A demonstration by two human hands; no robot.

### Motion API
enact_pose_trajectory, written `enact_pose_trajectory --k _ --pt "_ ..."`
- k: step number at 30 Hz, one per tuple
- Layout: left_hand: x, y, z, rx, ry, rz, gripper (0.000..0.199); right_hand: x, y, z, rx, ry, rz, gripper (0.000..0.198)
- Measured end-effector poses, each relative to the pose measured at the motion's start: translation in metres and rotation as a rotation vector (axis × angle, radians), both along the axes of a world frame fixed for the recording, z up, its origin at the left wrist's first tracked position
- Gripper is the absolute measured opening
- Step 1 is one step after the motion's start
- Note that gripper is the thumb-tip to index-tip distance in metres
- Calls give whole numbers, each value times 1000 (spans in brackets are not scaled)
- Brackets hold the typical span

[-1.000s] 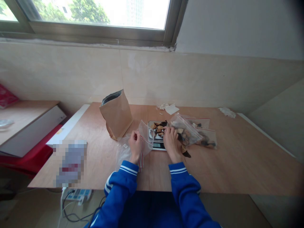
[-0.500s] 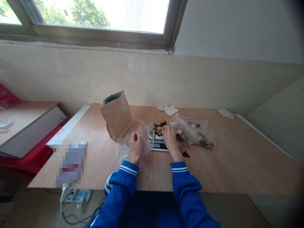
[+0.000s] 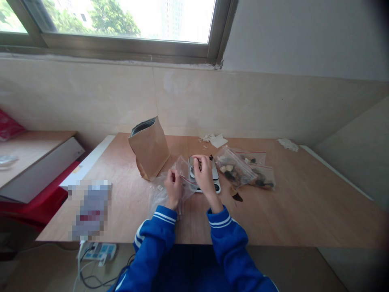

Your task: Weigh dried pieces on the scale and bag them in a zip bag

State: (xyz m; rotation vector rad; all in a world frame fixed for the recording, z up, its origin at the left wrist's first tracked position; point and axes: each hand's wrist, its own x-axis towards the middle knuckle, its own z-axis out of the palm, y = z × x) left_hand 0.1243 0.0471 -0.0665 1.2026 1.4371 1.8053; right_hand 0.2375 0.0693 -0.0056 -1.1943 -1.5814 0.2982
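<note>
Right hand (image 3: 204, 175) has shifted left since the earlier frame: it was at the scale's right edge by the filled bags, now it's over the scale (image 3: 214, 178), fingers curled around a few dried pieces picked off it. Left hand (image 3: 173, 187) hasn't moved, pinching the rim of the empty zip bag (image 3: 182, 178) to hold the mouth open.

Head view: zip bag sits just left of the scale, mouth facing the right hand. Brown paper bag (image 3: 149, 147) stands open behind-left. Filled bags (image 3: 243, 170) lie right of the scale; one dark loose piece (image 3: 237, 197) on the table (image 3: 304, 211).

To do it cleanly: keep the mouth wide and tilted up, bring pieces fully inside before releasing, clear the zip strip.
</note>
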Motion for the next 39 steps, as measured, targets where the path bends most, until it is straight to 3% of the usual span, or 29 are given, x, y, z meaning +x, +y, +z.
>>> enact_pose_trajectory --k 5,10,15,25,32,39 --pt "1 0 1 -14 -25 23 24 26 16 -37 -20 3 -100 24" --pt "0 0 1 4 -26 49 25 24 16 -64 -79 -316 -101 24" --pt "-1 0 2 0 -29 59 26 18 7 -70 -151 -549 -164 32" --pt "0 1 1 -3 -20 61 25 44 22 -76 -77 -466 -109 27" --pt "-1 0 0 -31 -31 44 25 48 19 -65 -12 -141 -75 27" --pt "1 0 1 -42 -54 26 25 27 -1 -12 -75 264 133 28"
